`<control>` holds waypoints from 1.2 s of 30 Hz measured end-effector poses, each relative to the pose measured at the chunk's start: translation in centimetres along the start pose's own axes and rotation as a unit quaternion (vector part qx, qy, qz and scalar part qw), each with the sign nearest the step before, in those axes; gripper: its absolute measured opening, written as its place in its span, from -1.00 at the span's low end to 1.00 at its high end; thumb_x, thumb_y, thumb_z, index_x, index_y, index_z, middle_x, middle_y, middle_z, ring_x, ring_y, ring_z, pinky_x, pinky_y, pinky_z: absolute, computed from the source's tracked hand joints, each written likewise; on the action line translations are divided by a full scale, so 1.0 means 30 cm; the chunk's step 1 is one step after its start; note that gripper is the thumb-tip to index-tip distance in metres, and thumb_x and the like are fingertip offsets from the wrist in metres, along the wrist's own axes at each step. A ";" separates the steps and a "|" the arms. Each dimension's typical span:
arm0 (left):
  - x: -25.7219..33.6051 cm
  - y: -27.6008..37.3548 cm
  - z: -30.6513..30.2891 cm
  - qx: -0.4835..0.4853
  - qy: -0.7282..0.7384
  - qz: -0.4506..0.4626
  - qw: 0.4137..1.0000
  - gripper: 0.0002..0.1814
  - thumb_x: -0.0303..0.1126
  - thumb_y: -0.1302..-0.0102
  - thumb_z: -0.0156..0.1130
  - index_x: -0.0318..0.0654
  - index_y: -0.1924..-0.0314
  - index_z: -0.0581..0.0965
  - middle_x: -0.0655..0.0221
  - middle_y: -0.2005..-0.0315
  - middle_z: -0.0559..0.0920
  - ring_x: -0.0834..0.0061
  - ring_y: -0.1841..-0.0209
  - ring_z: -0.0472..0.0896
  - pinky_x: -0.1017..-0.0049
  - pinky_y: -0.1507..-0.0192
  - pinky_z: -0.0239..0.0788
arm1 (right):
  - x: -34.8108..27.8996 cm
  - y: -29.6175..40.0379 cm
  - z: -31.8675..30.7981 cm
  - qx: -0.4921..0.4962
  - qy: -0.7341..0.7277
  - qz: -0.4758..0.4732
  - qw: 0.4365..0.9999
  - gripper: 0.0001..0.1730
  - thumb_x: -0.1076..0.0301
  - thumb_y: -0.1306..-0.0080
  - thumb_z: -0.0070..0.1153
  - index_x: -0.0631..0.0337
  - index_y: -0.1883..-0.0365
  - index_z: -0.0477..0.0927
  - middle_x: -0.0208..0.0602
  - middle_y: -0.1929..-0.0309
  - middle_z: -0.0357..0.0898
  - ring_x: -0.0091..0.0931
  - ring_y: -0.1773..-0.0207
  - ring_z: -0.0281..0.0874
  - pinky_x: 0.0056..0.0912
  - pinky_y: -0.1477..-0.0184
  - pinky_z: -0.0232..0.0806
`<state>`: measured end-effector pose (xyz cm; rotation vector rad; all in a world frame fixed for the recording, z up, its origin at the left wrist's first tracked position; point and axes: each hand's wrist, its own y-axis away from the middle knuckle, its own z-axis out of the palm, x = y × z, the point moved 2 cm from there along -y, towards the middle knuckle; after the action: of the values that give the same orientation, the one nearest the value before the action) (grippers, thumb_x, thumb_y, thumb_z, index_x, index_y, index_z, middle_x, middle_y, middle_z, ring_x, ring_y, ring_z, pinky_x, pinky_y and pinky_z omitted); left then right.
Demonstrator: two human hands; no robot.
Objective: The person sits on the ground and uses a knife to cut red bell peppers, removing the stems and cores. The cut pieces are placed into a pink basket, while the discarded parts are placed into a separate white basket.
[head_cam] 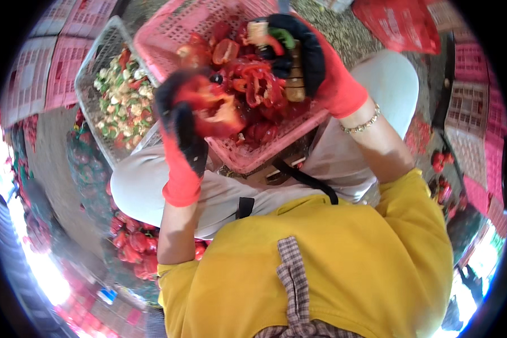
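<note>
My left hand [179, 122], in a red and black work glove, grips a red bell pepper [219, 112] with its torn, hollow opening facing right. My right hand [317, 63], gloved the same way, is closed around a wooden handle [295, 80] with dark rings. The tool's working end is mostly hidden. A pale seed core [257, 33] with a green stem [282, 37] sits at the same hand's fingers. Both hands are above a pink plastic crate [245, 162] holding opened red bell peppers [260, 84].
Left of the pink crate stands a pale crate [105, 38] of pepper cores and seeds [124, 101]. Whole red peppers [135, 243] and a green mesh sack [86, 164] lie at my left. A red bag [399, 25] lies ahead right. Stacked crates [469, 105] line the right side.
</note>
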<state>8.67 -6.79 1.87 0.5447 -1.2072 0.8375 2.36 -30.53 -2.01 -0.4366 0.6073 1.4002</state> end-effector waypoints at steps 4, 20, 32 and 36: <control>0.169 0.035 -0.027 0.014 -0.103 0.061 0.993 -0.78 -0.49 -0.44 -0.01 -0.44 0.04 0.54 0.21 -0.14 0.49 0.49 -0.03 0.52 0.49 -0.08 0.37 | 0.006 -0.013 0.033 0.129 0.160 -0.037 0.978 -0.60 0.08 -0.51 -0.06 0.09 -0.18 0.48 -0.43 0.27 0.56 -0.59 0.38 0.48 -0.53 0.35 0.37; -0.389 1.590 -0.787 0.683 -0.257 -0.193 0.656 -0.72 -0.30 -0.28 0.30 -0.30 0.10 0.57 0.38 0.24 0.60 0.52 0.22 0.53 0.49 0.11 0.38 | 0.414 -0.780 0.246 -0.189 0.409 0.138 0.882 -0.62 0.27 -0.53 -0.12 0.18 -0.25 0.42 -0.45 0.11 0.53 -0.73 0.41 0.33 -0.74 0.37 0.24; -0.256 1.774 -0.971 0.312 -0.618 -0.587 0.419 0.13 0.02 0.23 0.57 0.05 -0.38 0.20 0.17 -0.31 0.31 0.11 -0.32 0.34 0.02 -0.24 0.27 | 0.236 -0.313 0.084 -0.096 0.483 0.155 0.857 -0.30 0.00 -0.48 -0.08 0.24 -0.44 0.22 -0.26 -0.10 0.56 -0.79 0.45 0.22 -0.78 0.43 0.16; -0.172 1.800 -1.046 0.606 -0.433 -0.332 0.579 0.02 -0.03 0.12 0.54 -0.08 -0.34 0.25 0.16 -0.21 0.39 0.18 -0.21 0.42 0.19 -0.20 0.34 | 0.133 -0.186 0.062 -0.143 0.508 0.111 0.842 -0.29 -0.06 -0.49 -0.11 0.24 -0.43 0.23 -0.38 -0.03 0.57 -0.80 0.44 0.21 -0.75 0.42 0.12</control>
<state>-16.85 47.74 -15.49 2.6276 -0.8932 0.5927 8.37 -27.01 -3.46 -1.4337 1.3391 1.4143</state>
